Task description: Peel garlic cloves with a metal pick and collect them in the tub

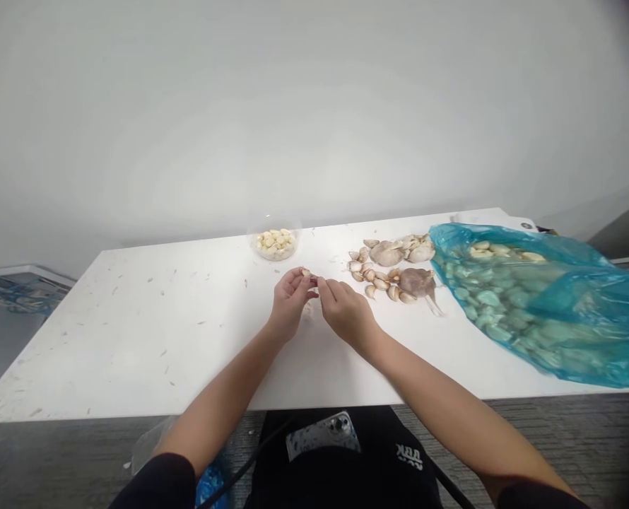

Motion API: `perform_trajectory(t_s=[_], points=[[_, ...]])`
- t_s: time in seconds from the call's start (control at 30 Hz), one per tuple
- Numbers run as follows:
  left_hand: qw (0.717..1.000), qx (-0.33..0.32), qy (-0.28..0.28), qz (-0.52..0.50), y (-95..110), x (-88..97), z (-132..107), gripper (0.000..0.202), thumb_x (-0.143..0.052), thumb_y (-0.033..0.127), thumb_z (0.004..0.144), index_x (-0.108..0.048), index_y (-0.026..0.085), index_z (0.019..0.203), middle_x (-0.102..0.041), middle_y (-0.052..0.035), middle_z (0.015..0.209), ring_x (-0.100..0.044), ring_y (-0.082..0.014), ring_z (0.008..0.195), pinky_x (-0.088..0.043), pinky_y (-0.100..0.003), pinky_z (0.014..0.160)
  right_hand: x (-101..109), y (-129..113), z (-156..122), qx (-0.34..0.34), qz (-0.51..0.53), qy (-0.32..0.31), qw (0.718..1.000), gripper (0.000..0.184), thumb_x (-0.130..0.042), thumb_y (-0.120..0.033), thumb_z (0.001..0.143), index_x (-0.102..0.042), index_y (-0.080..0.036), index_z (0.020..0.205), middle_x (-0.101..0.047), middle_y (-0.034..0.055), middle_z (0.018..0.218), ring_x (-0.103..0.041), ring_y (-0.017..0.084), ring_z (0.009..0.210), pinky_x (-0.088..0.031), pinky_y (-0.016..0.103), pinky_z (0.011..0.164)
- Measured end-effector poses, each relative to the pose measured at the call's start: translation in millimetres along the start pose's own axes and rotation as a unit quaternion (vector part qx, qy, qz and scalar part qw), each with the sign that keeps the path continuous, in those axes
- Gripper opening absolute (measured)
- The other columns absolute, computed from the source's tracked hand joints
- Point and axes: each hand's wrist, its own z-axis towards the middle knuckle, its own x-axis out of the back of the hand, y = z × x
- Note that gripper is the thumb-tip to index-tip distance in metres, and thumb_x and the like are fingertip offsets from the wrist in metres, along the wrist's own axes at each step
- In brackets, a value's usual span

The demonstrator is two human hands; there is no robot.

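My left hand (289, 300) and my right hand (345, 305) meet over the middle of the white table. Left fingers are closed around a garlic clove (306, 272), whose pale tip shows above them. The right thumb and forefinger pinch at a reddish strip of skin (313, 281) on its near side; the fingers hide most of it. Just beyond my hands, a clear round bowl (297, 244) holds peeled cloves (275, 242). To the right lie several unpeeled cloves (381, 281) beside a garlic bulb (417, 282). Behind these is another bulb (386, 252) with loose skins.
A large blue plastic bag (563, 304) full of garlic cloves spreads over the table's right end. Scraps of skin (165, 352) dot the white table (134, 304), which meets a wall at the back. A phone (324, 436) rests on my lap below the front edge.
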Motion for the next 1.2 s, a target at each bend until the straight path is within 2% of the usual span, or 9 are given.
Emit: perform_trajectory(t_s=[0.17, 0.33, 0.43, 0.57, 0.8, 1.0, 1.2], points=[[1.0, -0.006, 0.015, 0.013, 0.7, -1.5, -0.5, 0.032, -0.067, 0.035, 0.075, -0.052, 0.012, 0.091, -0.06, -0.0054, 0.084, -0.058, -0.0119, 0.08, -0.047, -0.022, 0.068, -1.8, -0.8, 1.3, -0.015, -0.029, -0.009, 0.999, 0.016, -0.046, -0.01, 0.087, -0.057, -0.008, 0.097, -0.054, 0.0035, 0.069, -0.045, 0.01, 0.06, -0.027, 0.025, 0.05], [0.999, 0.017, 0.037, 0.01, 4.6, -2.5, -1.8, 0.036, -0.068, 0.036, 0.073, -0.049, 0.013, 0.093, -0.061, -0.0067, 0.091, -0.061, -0.0157, 0.088, -0.048, -0.022, 0.067, -5.2, 9.4, 0.8, -0.053, 0.032, 0.0, 0.998, 0.017, -0.045, -0.014, 0.086, -0.061, -0.012, 0.094, -0.054, 0.0027, 0.067, -0.046, 0.011, 0.061, -0.024, 0.026, 0.049], [0.999, 0.023, 0.03, -0.006, 5.5, -1.7, -2.0, 0.039, -0.069, 0.036, 0.072, -0.047, 0.014, 0.096, -0.062, -0.0089, 0.099, -0.06, -0.018, 0.095, -0.049, -0.027, 0.074, -5.5, 11.8, -0.2, -0.051, 0.061, -0.014, 0.997, 0.018, -0.046, -0.017, 0.086, -0.063, -0.014, 0.09, -0.055, 0.0028, 0.066, -0.047, 0.011, 0.06, -0.024, 0.026, 0.049], [1.0, 0.02, 0.017, -0.013, 3.4, 0.1, -1.3, 0.041, -0.07, 0.037, 0.071, -0.046, 0.015, 0.096, -0.063, -0.0105, 0.101, -0.06, -0.0194, 0.098, -0.048, -0.034, 0.082, -6.3, 11.0, -1.8, -0.042, 0.069, -0.027, 0.996, 0.02, -0.045, -0.014, 0.086, -0.063, -0.013, 0.096, -0.057, 0.0028, 0.068, -0.048, 0.011, 0.062, -0.024, 0.026, 0.048], [1.0, -0.012, -0.002, 0.014, -0.5, 1.2, -1.0, 0.034, -0.064, 0.037, 0.078, -0.047, 0.014, 0.095, -0.064, -0.0096, 0.099, -0.06, -0.0193, 0.098, -0.048, -0.037, 0.084, -7.4, 11.0, -3.8, -0.031, 0.069, -0.04, 0.996, 0.021, -0.043, -0.012, 0.087, -0.063, -0.012, 0.096, -0.059, 0.005, 0.072, -0.048, 0.011, 0.063, -0.023, 0.026, 0.049], [0.996, -0.047, 0.001, 0.073, -2.2, 0.4, -0.2, 0.031, -0.062, 0.036, 0.079, -0.05, 0.012, 0.095, -0.063, -0.009, 0.089, -0.061, -0.0188, 0.091, -0.049, -0.033, 0.078, -7.0, 7.3, -3.5, -0.014, 0.023, -0.008, 1.0, 0.02, -0.044, -0.011, 0.088, -0.061, -0.01, 0.097, -0.059, 0.0041, 0.073, -0.048, 0.01, 0.063, -0.026, 0.026, 0.049], [0.997, -0.018, 0.007, 0.079, -0.3, 3.0, 1.0, 0.034, -0.063, 0.039, 0.078, -0.049, 0.013, 0.095, -0.063, -0.0095, 0.093, -0.061, -0.0186, 0.093, -0.049, -0.03, 0.075, -6.4, 11.3, -2.2, -0.05, 0.029, -0.008, 0.998, 0.018, -0.045, -0.013, 0.087, -0.061, -0.012, 0.097, -0.058, 0.003, 0.071, -0.048, 0.011, 0.062, -0.026, 0.026, 0.049]])
